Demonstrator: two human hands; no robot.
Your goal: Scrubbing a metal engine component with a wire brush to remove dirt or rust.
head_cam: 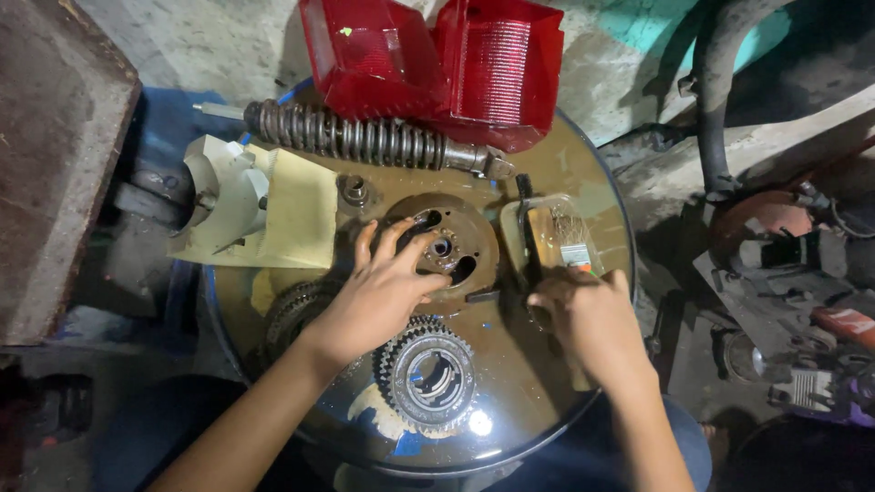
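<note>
Rusty brown metal disc (460, 251), round, with cut-out openings and a central hub, is laid flat near the middle of a round drum top (547, 383) wet with dark oily liquid. The left hand (378, 296) is spread open over the disc's near-left edge, fingers splayed and resting on its rim and face; nothing is clamped in it. The right hand (592, 319) is closed around the handle of a paintbrush (561, 241), whose pale bristles are lying in a shallow clear container (510, 246) just right of the disc.

Listed nearby on the drum top:
- Toothed sprocket (428, 378), grey steel, flat, just below the left hand and nearest the wearer.
- Second gear ring (296, 310), darker, partly hidden under the left wrist.
- Coil spring shock absorber (365, 138), rusty, laid across the far side behind the disc.
- Two red plastic lamp lenses (437, 64), set at the far edge, touching each other.
- Pale yellow card (301, 219) with a grey-white metal bracket (223, 196) on it, at the far left.
- Small round nut or bush (354, 189), between card and disc.

Beside the drum, to the right, a black hose (715, 100) and assorted engine parts are seen on the floor, too cluttered to be told apart.
</note>
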